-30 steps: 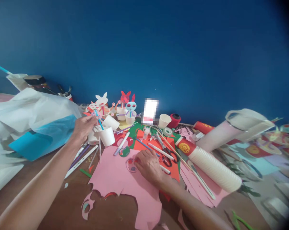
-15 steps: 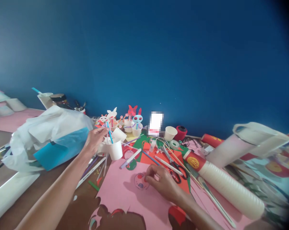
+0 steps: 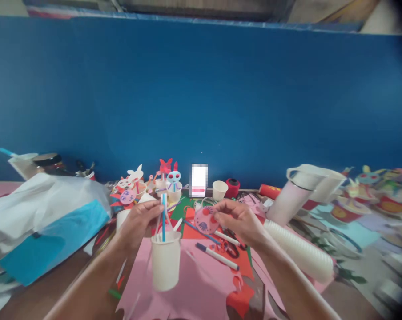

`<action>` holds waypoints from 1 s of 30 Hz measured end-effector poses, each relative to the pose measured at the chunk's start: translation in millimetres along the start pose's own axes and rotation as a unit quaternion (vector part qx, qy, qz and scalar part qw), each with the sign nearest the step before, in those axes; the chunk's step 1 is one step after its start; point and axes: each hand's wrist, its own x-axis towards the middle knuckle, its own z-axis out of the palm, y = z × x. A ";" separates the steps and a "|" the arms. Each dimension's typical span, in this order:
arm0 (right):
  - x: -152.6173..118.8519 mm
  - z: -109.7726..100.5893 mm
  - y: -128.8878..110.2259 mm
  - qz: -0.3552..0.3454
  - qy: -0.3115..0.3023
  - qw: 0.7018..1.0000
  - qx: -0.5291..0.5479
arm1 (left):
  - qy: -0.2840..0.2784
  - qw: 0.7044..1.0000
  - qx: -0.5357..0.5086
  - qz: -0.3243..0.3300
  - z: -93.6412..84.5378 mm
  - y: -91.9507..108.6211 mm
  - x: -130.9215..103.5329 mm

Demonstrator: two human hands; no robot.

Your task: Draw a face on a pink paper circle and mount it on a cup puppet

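My left hand (image 3: 142, 220) pinches the top of a blue straw (image 3: 163, 220) that stands up out of a white paper cup (image 3: 166, 262). Pale strips rise beside the straw from the same cup, which seems to hang just over the pink paper sheet (image 3: 194, 284). Between the thumb and fingers of my right hand (image 3: 236, 218) is a pink paper disc (image 3: 206, 220) with red spots and dark drawn marks, tilted towards me. A dark-capped marker (image 3: 217, 257) lies on the sheets below that hand.
Finished-looking paper animals in cups (image 3: 173, 178) stand at the back, left of a lit phone (image 3: 198, 180). A stack of paper cups (image 3: 299, 249) and a pale jug (image 3: 296, 195) are at right. A white plastic bag (image 3: 47, 204) fills the left. Scissors (image 3: 232, 249) lie under my right hand.
My right hand has lifted the pink disc off the sheet. My left hand has brought the cup and straw nearer, over the pink sheet. The view has tilted up.
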 end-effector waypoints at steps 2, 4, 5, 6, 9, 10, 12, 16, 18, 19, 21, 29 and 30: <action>6.9 3.1 -7.4 -0.011 0.023 1.000 0.018 | -0.035 0.999 0.006 0.002 14.6 -4.1 2.5; 13.6 9.3 -12.3 -0.023 0.033 0.999 0.031 | -0.066 0.998 0.011 0.005 27.0 -7.4 4.7; 16.7 12.7 -13.4 -0.028 0.038 0.998 0.032 | -0.083 0.997 0.010 0.005 32.5 -8.6 5.3; 19.5 15.8 -13.6 -0.032 0.041 0.998 0.033 | -0.094 0.996 0.012 0.004 37.4 -9.6 5.5; 24.9 22.0 -10.1 -0.035 0.052 0.997 0.042 | -0.110 0.994 0.026 0.001 49.4 -12.2 4.1; 25.8 22.7 -8.2 -0.035 0.055 0.997 0.042 | -0.110 0.993 0.032 -0.003 52.2 -13.2 3.3; 26.9 22.8 -4.6 -0.035 0.057 0.997 0.034 | -0.107 0.993 0.043 -0.015 56.3 -15.4 1.8; 28.8 20.0 0.0 -0.032 0.054 0.998 0.011 | -0.105 0.993 0.035 -0.034 59.0 -21.0 0.0; 30.5 18.2 2.0 -0.026 0.048 0.998 0.009 | -0.106 0.993 0.017 -0.040 58.2 -24.0 -0.4; 31.4 17.3 3.1 -0.024 0.044 0.999 0.008 | -0.109 0.993 0.006 -0.042 57.4 -25.6 -0.6; 32.8 15.5 5.5 -0.025 0.037 0.999 -0.001 | -0.122 0.991 -0.009 -0.046 54.9 -28.5 -0.9; 32.0 7.3 6.6 -0.050 0.036 0.997 -0.049 | -0.144 0.987 -0.028 -0.072 52.7 -30.7 -3.9; 31.9 6.2 6.2 -0.053 0.037 0.996 -0.055 | -0.146 0.986 -0.025 -0.077 54.0 -29.5 -4.7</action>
